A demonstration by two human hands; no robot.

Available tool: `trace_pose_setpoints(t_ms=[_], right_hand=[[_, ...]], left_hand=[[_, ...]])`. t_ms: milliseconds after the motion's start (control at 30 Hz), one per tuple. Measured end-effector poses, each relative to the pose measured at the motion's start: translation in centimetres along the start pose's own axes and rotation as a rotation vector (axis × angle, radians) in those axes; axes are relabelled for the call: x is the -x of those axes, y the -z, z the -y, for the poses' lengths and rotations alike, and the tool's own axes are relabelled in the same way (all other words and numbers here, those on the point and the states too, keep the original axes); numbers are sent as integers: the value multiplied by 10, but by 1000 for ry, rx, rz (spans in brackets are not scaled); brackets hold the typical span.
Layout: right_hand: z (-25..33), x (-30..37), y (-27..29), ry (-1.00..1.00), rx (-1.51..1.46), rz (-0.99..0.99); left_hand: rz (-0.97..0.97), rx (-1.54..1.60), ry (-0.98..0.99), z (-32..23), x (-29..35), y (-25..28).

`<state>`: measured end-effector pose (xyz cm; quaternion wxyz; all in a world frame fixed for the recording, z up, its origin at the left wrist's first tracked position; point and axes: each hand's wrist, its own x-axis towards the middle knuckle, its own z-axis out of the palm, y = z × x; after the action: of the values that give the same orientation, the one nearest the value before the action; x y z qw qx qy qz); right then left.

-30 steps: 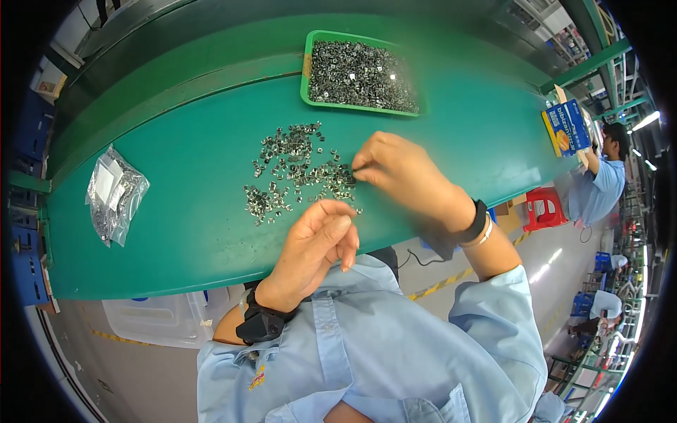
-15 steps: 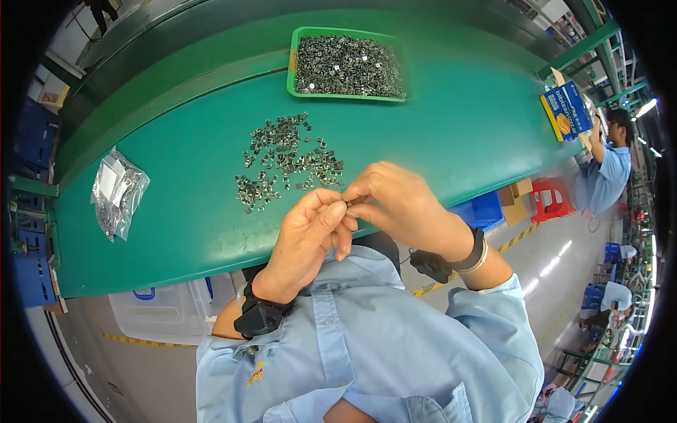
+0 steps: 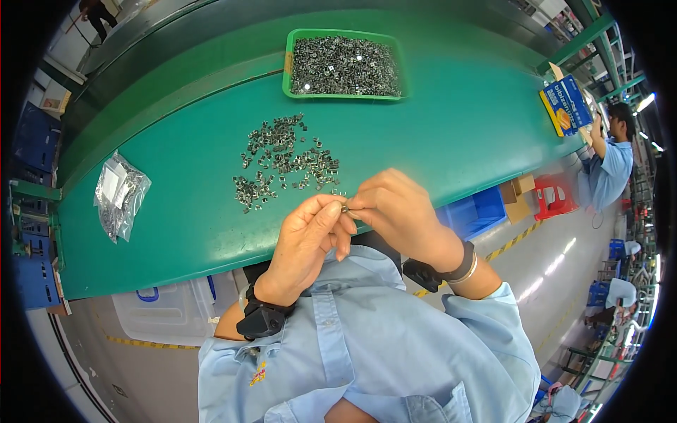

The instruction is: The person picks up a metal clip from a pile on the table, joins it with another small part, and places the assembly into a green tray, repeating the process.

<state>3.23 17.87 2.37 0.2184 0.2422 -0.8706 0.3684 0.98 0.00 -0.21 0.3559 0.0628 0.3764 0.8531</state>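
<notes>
Green bench (image 3: pixel 458 120) ran under me as I watched my left hand (image 3: pixel 307 243) and right hand (image 3: pixel 398 211) pinch one small metal clip (image 3: pixel 345 208) between touching fingertips, loose clips (image 3: pixel 282 162) lying just beyond, nearer the left.

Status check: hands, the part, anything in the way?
Left hand and right hand together pinch one small metal clip. Loose clips lie just beyond the hands. Nothing blocks them.

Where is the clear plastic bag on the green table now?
In the head view the bag lies at the far left of the table, apart from the loose pile of metal parts to its right.
</notes>
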Motion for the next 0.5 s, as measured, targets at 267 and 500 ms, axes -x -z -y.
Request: trace_pose_setpoints(t_ms=[267,500], right_hand=[[-1,7,-10,-20,-27,-53],[6,15,-14,-271,-374,-95]], left_hand=[[-6,6,4,4,-2,5],[45,-11,-11,4,-2,4]])
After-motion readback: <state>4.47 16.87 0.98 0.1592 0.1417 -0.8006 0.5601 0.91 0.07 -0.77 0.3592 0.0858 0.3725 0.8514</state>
